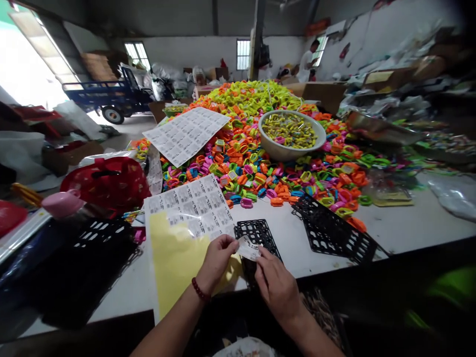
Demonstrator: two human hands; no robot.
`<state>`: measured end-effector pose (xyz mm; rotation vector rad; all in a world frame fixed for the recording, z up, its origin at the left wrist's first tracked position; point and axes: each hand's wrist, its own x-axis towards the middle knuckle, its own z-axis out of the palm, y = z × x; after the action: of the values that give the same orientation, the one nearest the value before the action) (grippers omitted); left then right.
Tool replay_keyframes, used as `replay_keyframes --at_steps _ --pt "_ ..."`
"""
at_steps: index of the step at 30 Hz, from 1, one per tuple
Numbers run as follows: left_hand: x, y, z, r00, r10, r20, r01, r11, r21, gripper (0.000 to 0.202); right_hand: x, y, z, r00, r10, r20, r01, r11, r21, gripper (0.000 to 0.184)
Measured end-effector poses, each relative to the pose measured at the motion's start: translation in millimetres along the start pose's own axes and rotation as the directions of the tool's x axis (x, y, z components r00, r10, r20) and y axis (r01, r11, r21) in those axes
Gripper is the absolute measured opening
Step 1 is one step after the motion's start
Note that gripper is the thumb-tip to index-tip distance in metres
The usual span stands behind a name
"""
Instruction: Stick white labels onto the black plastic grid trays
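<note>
My left hand [217, 260] and my right hand [277, 285] meet near the table's front edge, both pinching a small white sticker label [248, 247]. Under them lies a black plastic grid panel [256, 235]. Just left is a label sheet [193, 208] with its yellow backing [174, 258] partly bare. A red bead bracelet sits on my left wrist.
A big heap of colourful plastic rings [260, 158] covers the table [409, 223], with a white bowl [292, 148] of yellow pieces in it. Another label sheet [186, 134], a second black grid [334, 230], a black basket [85, 267] and a red bag [107, 181] lie around. A person stands far back.
</note>
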<state>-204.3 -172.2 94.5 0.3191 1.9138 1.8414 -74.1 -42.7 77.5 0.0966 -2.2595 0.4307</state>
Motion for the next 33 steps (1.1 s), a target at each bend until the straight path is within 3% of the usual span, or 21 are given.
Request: replay_keyframes --at_steps 4,10,17,24,33 --pt "23.0 2.0 15.8 0.995 0.101 0.023 -0.103 0.968 0.228 0.020 -1.7 13.3 -2.5 1.000 -0.002 -0.009 0.002 1.000 -0.005 0.029" --pt "64.0 8.7 36.7 0.981 0.177 0.078 -0.193 0.869 0.456 0.017 -3.8 33.0 14.7 0.999 0.008 0.041 -0.007 0.999 -0.040 0.027" --pt "100.5 4.9 49.6 0.937 0.297 0.187 -0.341 0.645 0.684 0.013 2.7 45.8 31.1 0.995 0.084 0.055 -0.082 0.996 -0.037 0.024" --pt "112.3 -0.3 55.2 0.912 0.310 0.269 -0.388 0.436 0.812 0.015 2.1 47.2 36.8 0.990 0.128 0.065 -0.129 0.992 0.007 0.022" --pt "109.0 -12.9 54.4 0.919 0.271 0.286 -0.361 0.288 0.887 0.017 -1.8 52.5 42.4 0.991 0.121 0.063 -0.122 0.993 0.000 0.020"
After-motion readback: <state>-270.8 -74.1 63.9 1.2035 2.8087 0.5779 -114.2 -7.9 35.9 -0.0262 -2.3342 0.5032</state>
